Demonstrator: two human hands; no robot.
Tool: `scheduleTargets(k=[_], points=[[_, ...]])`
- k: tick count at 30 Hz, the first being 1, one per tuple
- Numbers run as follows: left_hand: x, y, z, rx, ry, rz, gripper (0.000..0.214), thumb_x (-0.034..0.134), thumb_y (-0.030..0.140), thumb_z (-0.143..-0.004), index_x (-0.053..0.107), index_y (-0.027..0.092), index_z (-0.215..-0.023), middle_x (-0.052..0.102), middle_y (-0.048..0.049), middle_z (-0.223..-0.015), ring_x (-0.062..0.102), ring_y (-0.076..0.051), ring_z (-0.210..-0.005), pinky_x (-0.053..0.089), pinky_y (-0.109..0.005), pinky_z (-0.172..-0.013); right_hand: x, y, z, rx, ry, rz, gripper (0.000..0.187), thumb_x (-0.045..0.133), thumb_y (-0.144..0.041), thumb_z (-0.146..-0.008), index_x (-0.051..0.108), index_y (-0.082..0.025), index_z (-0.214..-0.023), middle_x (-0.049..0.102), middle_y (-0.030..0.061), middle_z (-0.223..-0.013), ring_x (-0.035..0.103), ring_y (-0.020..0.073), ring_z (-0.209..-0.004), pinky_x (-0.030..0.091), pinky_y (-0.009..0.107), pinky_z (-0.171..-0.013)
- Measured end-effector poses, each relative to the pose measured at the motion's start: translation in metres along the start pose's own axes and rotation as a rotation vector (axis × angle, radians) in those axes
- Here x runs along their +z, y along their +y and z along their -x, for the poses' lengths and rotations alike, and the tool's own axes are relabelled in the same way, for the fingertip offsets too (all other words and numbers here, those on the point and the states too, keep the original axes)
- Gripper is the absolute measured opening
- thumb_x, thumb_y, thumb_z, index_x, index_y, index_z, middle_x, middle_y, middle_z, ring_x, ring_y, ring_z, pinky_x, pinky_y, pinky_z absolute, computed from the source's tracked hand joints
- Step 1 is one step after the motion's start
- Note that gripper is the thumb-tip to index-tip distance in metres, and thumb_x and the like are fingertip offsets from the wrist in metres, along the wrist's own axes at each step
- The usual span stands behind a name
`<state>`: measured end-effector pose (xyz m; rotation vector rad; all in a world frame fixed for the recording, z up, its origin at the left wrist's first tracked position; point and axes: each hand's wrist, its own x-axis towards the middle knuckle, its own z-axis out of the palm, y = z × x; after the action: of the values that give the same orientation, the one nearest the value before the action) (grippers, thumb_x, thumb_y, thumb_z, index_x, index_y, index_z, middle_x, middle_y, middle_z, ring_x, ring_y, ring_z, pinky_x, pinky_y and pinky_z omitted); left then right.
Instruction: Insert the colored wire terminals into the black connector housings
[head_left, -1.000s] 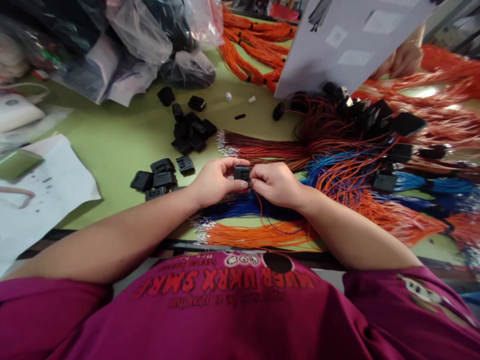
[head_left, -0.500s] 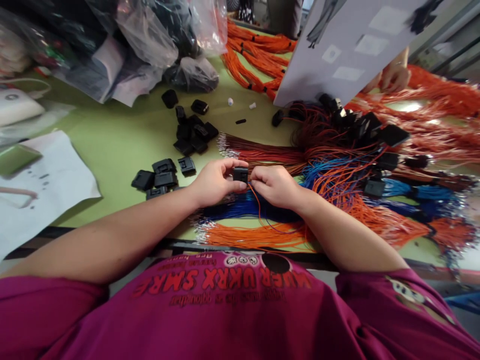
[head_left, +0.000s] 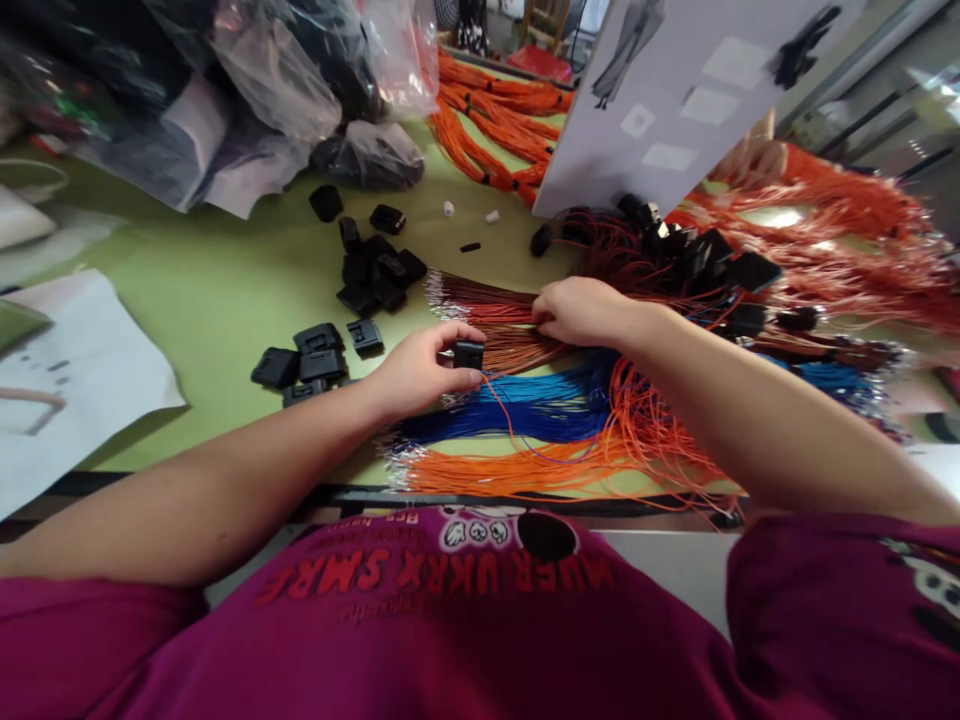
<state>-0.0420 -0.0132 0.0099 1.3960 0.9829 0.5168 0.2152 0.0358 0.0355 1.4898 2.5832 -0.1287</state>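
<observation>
Connector point(head_left: 468, 354), small and black, is pinched between the thumb and the bent fingers of the left hand point(head_left: 416, 372). This hand holds it low over the green table point(head_left: 225, 280), just at the near ends of the wire bundles. One thin orange wire point(head_left: 501, 410) comes out of it and curves down across the blue bundle point(head_left: 540, 405) toward the orange bundle point(head_left: 510, 470) at the table edge. The right hand point(head_left: 581, 310) is apart from the connector, farther away. It lies on the brown bundle point(head_left: 487, 298) with the fingers curled down onto the wires; whether the fingertips pinch a single wire cannot be told. To the left of the left hand lie some loose black housings point(head_left: 304, 355), and a second heap point(head_left: 379, 270) is behind them. A white sheet of paper point(head_left: 82, 370) lies at the far left and plastic bags point(head_left: 262, 90) are at the back. A grey card point(head_left: 675, 90) leans above tangled wires point(head_left: 712, 260). Another person's hand point(head_left: 750, 155) shows behind the card.
</observation>
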Motion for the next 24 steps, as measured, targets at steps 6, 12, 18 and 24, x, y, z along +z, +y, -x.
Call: scheduleTargets(k=[6, 12, 18, 24], points=[[0.001, 0.002, 0.000, -0.029, -0.005, 0.063, 0.047, 0.074, 0.024, -0.067, 0.056, 0.017, -0.110, 0.063, -0.0024, -0.084, 0.062, -0.013, -0.066, 0.053, -0.031, -0.066, 0.004, 0.001, 0.005, 0.046, 0.026, -0.148, 0.016, 0.058, -0.014, -0.069, 0.071, -0.019, -0.076, 0.066, 0.0011, -0.067, 0.051, 0.0107, -0.059, 0.032, 0.024, -0.055], [0.004, 0.001, -0.005, -0.071, -0.017, 0.288, 0.036, 0.067, 0.016, -0.074, 0.053, 0.018, -0.108, 0.061, -0.0017, -0.086, 0.064, -0.012, -0.067, 0.053, -0.027, -0.062, -0.011, 0.015, 0.009, 0.032, 0.037, -0.463, 0.022, 0.055, -0.014, -0.071, 0.071, -0.018, -0.085, 0.066, -0.0015, -0.071, 0.053, 0.0100, -0.060, 0.039, 0.025, -0.060], [0.005, 0.000, -0.012, -0.020, -0.056, 0.527, 0.035, 0.064, 0.013, -0.076, 0.053, 0.020, -0.108, 0.060, -0.0019, -0.093, 0.063, -0.011, -0.070, 0.052, -0.026, -0.063, -0.028, 0.026, 0.015, 0.210, 0.313, -0.486, 0.011, 0.058, -0.016, -0.072, 0.070, -0.015, -0.072, 0.062, 0.0019, -0.062, 0.052, 0.0095, -0.059, 0.038, 0.028, -0.060], [0.009, 0.003, -0.013, -0.040, -0.099, 0.635, 0.038, 0.067, 0.014, -0.075, 0.055, 0.019, -0.110, 0.062, -0.0042, -0.098, 0.063, -0.013, -0.078, 0.053, -0.027, -0.065, -0.037, -0.029, 0.024, -0.123, 0.230, -0.672, 0.019, 0.059, -0.020, -0.077, 0.069, -0.015, -0.091, 0.067, -0.0005, -0.074, 0.055, 0.0087, -0.065, 0.040, 0.024, -0.063]])
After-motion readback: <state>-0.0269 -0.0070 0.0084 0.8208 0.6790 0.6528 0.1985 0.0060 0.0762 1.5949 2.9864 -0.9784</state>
